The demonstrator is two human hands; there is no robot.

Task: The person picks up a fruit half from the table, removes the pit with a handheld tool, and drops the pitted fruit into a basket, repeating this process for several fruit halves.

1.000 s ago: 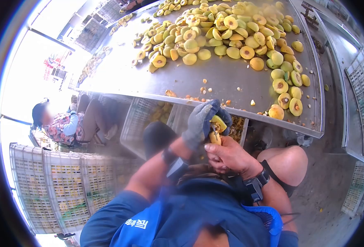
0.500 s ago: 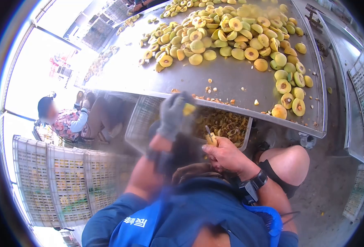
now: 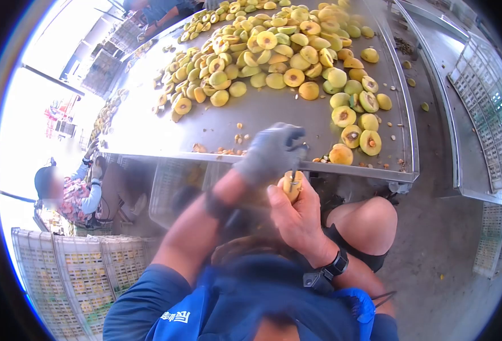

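My left hand (image 3: 273,149), in a grey glove, reaches over the near edge of the metal table (image 3: 251,116). Its fingers are curved and apart, with no fruit visible between them. Just below it, my bare right hand (image 3: 297,219) grips a small pitting tool by its pale wooden handle (image 3: 292,187); a short metal shaft points up from it. Halved yellow-green peaches (image 3: 262,57) are heaped on the table, some with brown pits showing. A row of peach halves (image 3: 343,116) runs down the right side to the near edge.
A pale plastic crate (image 3: 171,190) sits under the table edge, partly behind my left arm. Stacked crates (image 3: 86,278) stand at left, near a seated person (image 3: 80,196). Another person (image 3: 160,14) is at the far side. A metal trough (image 3: 467,108) lies right.
My left hand has moved right and forward from above the crate to the table edge; the yellow piece in it is gone. My right hand still holds the tool. The view has shifted right.
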